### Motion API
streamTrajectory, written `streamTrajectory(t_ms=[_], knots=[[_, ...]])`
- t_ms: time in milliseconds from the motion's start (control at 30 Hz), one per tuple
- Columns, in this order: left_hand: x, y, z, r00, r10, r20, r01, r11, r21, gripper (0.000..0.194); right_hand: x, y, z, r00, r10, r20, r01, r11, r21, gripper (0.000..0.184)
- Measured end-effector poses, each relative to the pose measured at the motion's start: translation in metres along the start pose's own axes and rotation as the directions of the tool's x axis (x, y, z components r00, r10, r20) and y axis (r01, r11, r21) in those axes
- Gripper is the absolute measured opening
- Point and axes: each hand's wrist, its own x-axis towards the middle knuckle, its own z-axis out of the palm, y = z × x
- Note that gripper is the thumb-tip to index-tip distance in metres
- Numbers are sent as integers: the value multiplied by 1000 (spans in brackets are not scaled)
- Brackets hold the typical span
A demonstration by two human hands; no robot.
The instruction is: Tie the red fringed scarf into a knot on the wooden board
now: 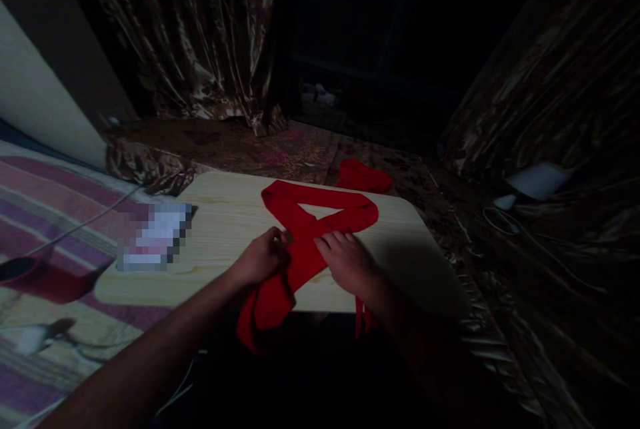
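A long red scarf [303, 254] lies on the pale wooden table [220, 216], bent into a loop at the far side with its two lengths crossing in front. My left hand [264, 256] is closed at the left edge of the crossing, thumb and finger pinching the cloth. Fingers laid over the fabric, my right hand [349, 261] rests on the right side of the crossing. One end of the scarf droops over the near table edge below my left hand. Red fringe [364, 316] hangs below my right wrist.
Another bundle of red cloth [365, 176] lies just past the far table edge. A blurred-out flat object [157, 236] is on the table's left. Left of the table are a red box-like object [55, 279] and striped bedding [75, 196]. Curtains [200, 36] hang behind; a white cable [545, 249] lies right.
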Motion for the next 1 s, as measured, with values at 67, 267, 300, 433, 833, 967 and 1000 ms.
streamTrajectory(t_ms=[67,267,300,433,833,967,1000], knots=[[-5,5,2,981,183,-71,-152,937,315,7,3,3,2,999,36,25,-37,998,57,41],[-23,27,22,995,85,59,-96,973,211,20,15,20,-7,979,195,-66,-149,894,423,54],[-26,31,28,994,-39,104,35,998,43,23,16,23,-10,972,220,-83,-155,864,480,56],[-34,50,52,887,-404,226,442,597,-669,23,18,30,-15,950,296,-97,-162,735,659,58],[-6,84,93,881,-431,195,262,102,-960,18,4,38,-28,995,79,58,-92,545,833,47],[5,79,105,870,-447,210,249,30,-968,15,13,58,-34,974,-102,202,-132,467,874,36],[5,78,107,874,-445,195,229,23,-973,15,20,64,-33,973,-75,217,-165,428,888,31]])
